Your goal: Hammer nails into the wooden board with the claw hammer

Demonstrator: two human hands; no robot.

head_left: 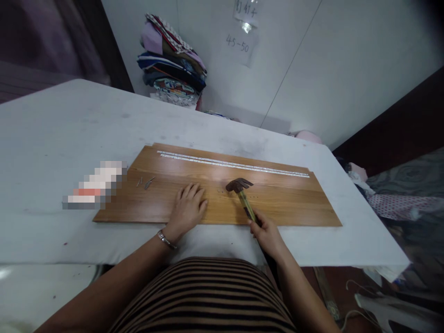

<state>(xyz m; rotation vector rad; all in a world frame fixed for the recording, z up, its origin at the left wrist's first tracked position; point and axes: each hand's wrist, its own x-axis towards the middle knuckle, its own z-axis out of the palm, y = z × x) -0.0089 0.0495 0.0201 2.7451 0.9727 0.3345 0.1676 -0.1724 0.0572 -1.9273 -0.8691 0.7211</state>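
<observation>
A brown wooden board lies flat in front of me. My right hand is wrapped round the handle of a claw hammer, whose dark head is over the middle of the board. Near that head a row of small dark dots, perhaps nails or holes, runs across the wood. My left hand rests palm down on the board with its fingers spread, to the left of the hammer. Several loose nails lie farther left on the board. Two white measuring strips run along its far side.
The board sits on a table with a white cloth. A blurred-out item lies left of the board. Folded clothes are stacked against the wall, where paper notes hang. Fabric and a white stool are at the right.
</observation>
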